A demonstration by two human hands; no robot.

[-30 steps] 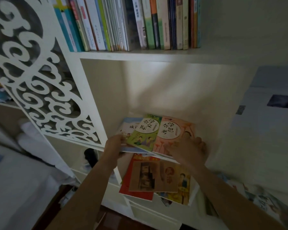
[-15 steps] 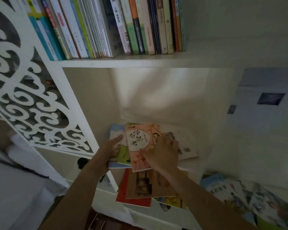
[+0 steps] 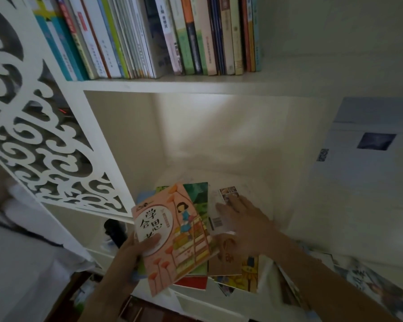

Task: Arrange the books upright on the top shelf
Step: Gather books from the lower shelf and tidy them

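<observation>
A white bookcase (image 3: 98, 126) carries a row of upright books (image 3: 149, 36) on its top shelf. In the compartment below, the left hand (image 3: 135, 249) grips a pink book (image 3: 172, 238), thumb on its cover. The right hand (image 3: 240, 219), fingers straight, presses what looks like a white book (image 3: 219, 205) lying flat.

Left hand (image 3: 139, 248) grips with curled fingers; right hand (image 3: 244, 219) reaches forward, fingers extended.

pink illustrated book (image 3: 172, 238), white scroll-cut panel (image 3: 40, 145), green book (image 3: 199, 196)
</observation>
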